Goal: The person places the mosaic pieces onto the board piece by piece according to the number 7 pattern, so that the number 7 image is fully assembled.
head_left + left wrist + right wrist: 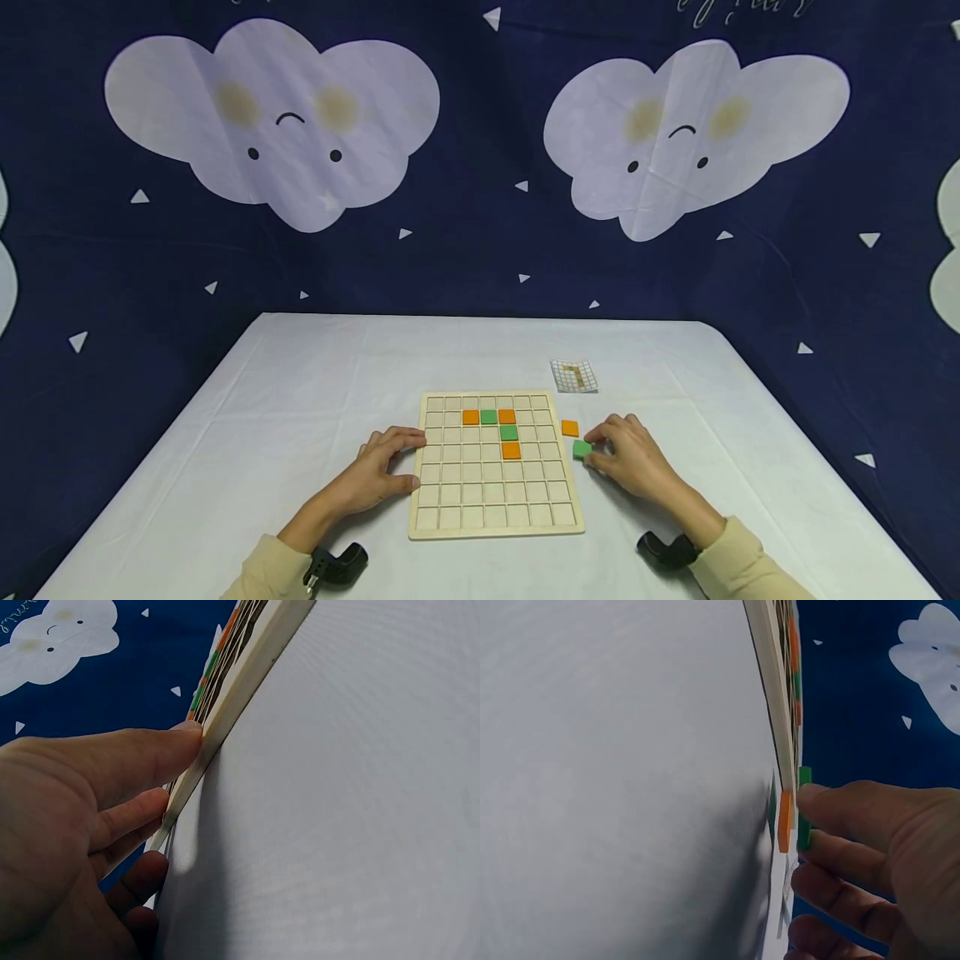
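Note:
A wooden grid board [465, 500] lies on the table, with orange and green square tiles set in some of its cells. My left hand [375, 473] rests at the board's left edge; thumb and fingertips touch the rim, spread apart along it. Just off the board's right side, my right hand [633, 454] pinches a green tile [805, 814] between thumb and finger. In the right wrist view that tile appears raised above the table. Close by, a loose orange tile [570, 428] lies on the cloth, beyond the green one.
A small printed card [574, 377] with a coloured grid pattern lies behind the board to the right. White cloth covers the table [337, 358]. Behind it hangs a dark blue backdrop [480, 250] with clouds and triangles.

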Motion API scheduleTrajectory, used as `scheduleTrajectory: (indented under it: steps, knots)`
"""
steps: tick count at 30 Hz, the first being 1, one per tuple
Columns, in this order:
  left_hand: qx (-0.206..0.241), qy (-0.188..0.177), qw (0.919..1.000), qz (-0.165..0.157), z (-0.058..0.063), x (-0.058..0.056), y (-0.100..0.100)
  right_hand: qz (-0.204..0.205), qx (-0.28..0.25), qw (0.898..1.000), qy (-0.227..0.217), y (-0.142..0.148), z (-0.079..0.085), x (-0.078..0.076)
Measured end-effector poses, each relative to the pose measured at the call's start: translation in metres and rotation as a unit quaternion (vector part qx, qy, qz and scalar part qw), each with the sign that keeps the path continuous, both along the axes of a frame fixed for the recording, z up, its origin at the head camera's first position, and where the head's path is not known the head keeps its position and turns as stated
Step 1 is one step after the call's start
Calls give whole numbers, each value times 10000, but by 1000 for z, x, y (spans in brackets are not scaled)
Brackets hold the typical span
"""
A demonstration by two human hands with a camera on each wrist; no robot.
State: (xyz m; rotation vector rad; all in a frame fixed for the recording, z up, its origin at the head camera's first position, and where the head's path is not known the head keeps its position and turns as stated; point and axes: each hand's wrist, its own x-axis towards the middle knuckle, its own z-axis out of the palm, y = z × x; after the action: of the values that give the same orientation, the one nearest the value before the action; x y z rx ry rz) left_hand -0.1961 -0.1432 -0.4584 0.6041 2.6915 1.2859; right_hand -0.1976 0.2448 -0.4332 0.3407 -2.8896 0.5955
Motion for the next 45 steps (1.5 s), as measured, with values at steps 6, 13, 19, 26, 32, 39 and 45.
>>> scheduleTrajectory:
  steps: [6,13,19,26,32,39,45]
  knots:
    - [-15,10,10000,6,0,0,0,44,-74,10000,40,-5,4,1]
    - [-93,64,9999,12,1,0,0,164,-126,9997,95,-10,4,2]
    - [-85,71,9999,-24,1,0,0,255,-177,9994,151,-19,5,6]
    - [-93,49,9999,-22,1,1,0,357,-213,9991,86,-29,7,9]
    - [-119,56,9999,4,1,1,0,542,-237,9981,176,-38,8,13]
    - [-93,48,9999,-29,2,1,-1,714,-240,9970,201,-46,7,16]
    - [1,-11,10000,-49,2,1,-1,912,-185,9951,331,-54,6,16]
